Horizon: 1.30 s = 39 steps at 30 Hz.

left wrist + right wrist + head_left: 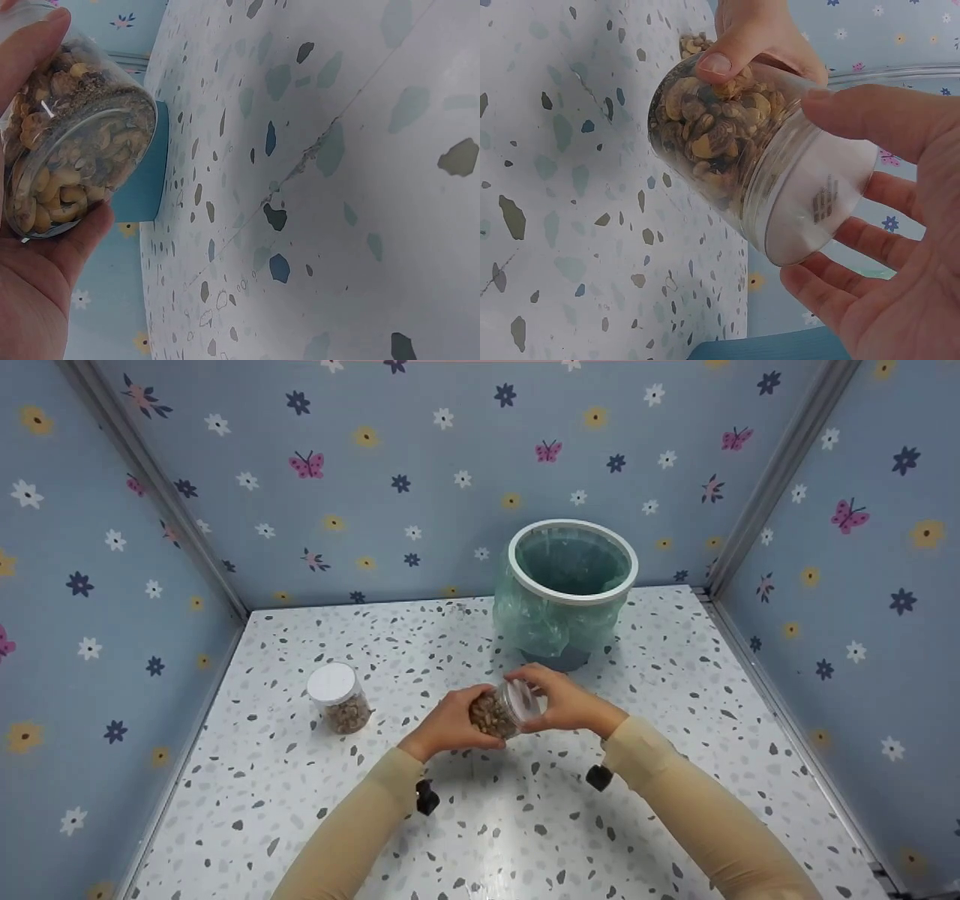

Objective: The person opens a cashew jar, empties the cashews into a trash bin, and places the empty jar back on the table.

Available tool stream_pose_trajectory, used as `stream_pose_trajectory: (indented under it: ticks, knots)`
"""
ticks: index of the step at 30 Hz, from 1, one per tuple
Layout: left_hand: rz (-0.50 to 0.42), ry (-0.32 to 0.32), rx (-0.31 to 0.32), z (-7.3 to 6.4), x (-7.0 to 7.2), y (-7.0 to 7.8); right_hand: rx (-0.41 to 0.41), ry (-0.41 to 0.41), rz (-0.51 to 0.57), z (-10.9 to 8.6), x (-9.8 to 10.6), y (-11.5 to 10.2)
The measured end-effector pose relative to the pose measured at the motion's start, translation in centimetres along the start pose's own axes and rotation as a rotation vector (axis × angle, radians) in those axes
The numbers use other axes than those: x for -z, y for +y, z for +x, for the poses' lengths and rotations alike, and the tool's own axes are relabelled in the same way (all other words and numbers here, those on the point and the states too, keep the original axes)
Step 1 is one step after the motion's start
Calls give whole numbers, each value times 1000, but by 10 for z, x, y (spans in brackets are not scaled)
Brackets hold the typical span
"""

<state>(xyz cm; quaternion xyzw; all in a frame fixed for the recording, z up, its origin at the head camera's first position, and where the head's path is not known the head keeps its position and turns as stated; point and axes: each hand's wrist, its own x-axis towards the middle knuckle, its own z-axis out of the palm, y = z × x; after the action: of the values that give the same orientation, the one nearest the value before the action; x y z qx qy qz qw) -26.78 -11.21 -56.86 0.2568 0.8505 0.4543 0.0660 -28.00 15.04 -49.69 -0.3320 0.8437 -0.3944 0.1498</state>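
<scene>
A clear jar of mixed nuts, cashews among them, is held tilted above the table, its lid end toward the right. My left hand grips the jar's body near the base, thumb on one side and fingers on the other. With thumb and fingertips at the rim, my right hand holds the jar's lid, which has a small printed mark. In the left wrist view, nuts show through the jar's bottom. A second jar with a white lid stands upright to the left, part filled with similar brown contents.
A bin with a green liner bag and a white rim stands at the back right, just beyond my right hand. Flower-patterned walls enclose the speckled white table at the back and both sides.
</scene>
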Motion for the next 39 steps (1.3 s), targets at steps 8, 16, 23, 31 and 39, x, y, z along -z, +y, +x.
stream_pose_trajectory:
  ticks: [8,16,23,31,39]
  knots:
    - [17,3,-9,0,1,-1,20,-11,19,0,0,2]
    - [18,5,-8,0,1,-1,34,-20,12,1,0,4]
    - [20,11,-6,0,0,0,-16,-15,12,-1,1,1]
    - [0,6,12,0,1,2,-149,39,12,-3,0,-2]
    - [7,6,9,1,1,1,-228,42,27,0,-2,1]
